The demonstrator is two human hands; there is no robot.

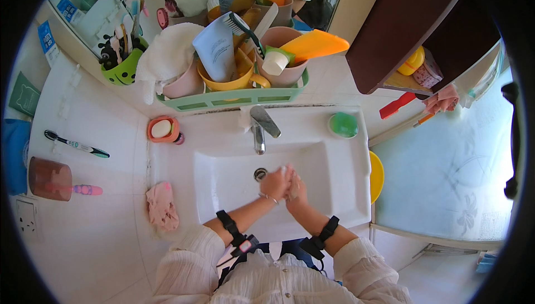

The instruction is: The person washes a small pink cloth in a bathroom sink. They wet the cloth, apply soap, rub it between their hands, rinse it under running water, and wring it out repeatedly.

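Note:
My left hand, with a thin bracelet at its wrist, presses against my right hand above the basin of a white ceramic washbasin. The fingers of both overlap, and a little white, perhaps lather, shows near the fingertips. Whether anything lies between the palms is hidden. Just left of the fingers is the dark round drain. Behind them stands a chrome single-lever faucet, its spout pointing down into the basin. No water stream is visible from it.
An orange soap dish holding a white soap bar and a pink cloth lie left. On the right rim sits a green soap bar. A green rack of cups stands behind. A dark cabinet overhangs the right.

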